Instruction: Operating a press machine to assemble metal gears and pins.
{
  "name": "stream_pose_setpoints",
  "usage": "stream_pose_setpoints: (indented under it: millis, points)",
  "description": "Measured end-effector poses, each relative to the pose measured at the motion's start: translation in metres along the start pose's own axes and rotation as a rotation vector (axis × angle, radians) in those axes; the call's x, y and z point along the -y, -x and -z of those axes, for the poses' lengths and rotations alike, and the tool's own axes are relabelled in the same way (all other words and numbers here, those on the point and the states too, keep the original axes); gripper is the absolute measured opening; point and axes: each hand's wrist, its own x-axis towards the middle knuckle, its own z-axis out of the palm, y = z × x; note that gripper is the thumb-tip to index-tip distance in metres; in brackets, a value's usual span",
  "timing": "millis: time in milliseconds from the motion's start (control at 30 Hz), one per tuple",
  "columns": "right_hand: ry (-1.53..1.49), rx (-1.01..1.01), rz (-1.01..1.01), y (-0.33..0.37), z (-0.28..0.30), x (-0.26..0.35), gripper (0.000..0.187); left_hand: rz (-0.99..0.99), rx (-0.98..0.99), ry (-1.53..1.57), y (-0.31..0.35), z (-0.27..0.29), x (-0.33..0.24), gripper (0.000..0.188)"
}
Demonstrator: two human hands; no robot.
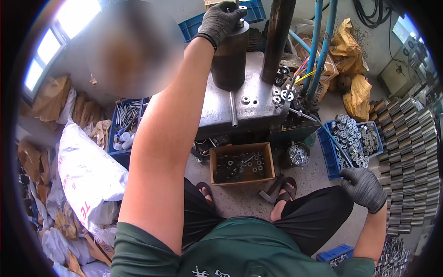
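Note:
My left hand (216, 23), in a grey knit glove, reaches to the top of a dark metal cylinder (229, 62). Its fingers are closed beside a thin upright rod and a small metal ring (242, 8); what they grip is partly hidden. A stack of small metal rings (240, 22) sits on the cylinder's top. At the right, by my knee, my gloved right hand (364, 189) curls at the end of a long thin blue-grey lever (334, 141) that runs from the machine. On the steel table (214, 104) lie a short metal tube (233, 109) and a small ring part (246, 99).
A wooden box (242, 183) of small parts stands below the table. Blue crates hold spoked metal discs (346, 129) at right and metal rods (127, 113) at left. Stacked metal cylinders (410, 161) line the right side; a white sack (87, 175) leans left. Blue hoses (323, 51) rise behind.

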Motion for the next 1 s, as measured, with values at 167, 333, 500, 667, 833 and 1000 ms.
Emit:
stream_pose_setpoints:
  millis: [167,333,500,667,833,1000]
  points:
    - [-0.08,-0.079,-0.031,-0.002,-0.002,-0.003,0.028,0.02,-0.023,-0.007,-0.005,0.001,-0.002,0.027]
    - [0.063,0.081,0.032,-0.002,0.002,-0.002,0.029,-0.061,0.009,-0.119,-0.007,0.004,0.005,0.028]
    - [-0.076,-0.084,-0.017,0.001,0.0,-0.008,0.028,-0.101,0.009,-0.338,-0.007,-0.003,0.004,0.027]
    - [0.051,0.11,0.005,-0.004,0.004,0.002,0.028,-0.943,-0.047,-1.458,-0.025,0.019,0.026,0.013]
    - [-0.102,-0.176,-0.024,-0.001,0.0,-0.013,0.027,-0.091,0.106,-0.566,-0.012,-0.008,0.01,0.01]
    - [-0.041,-0.413,0.081,-0.017,0.017,0.0,0.022,-0.916,0.039,-1.578,-0.019,0.01,0.026,0.01]
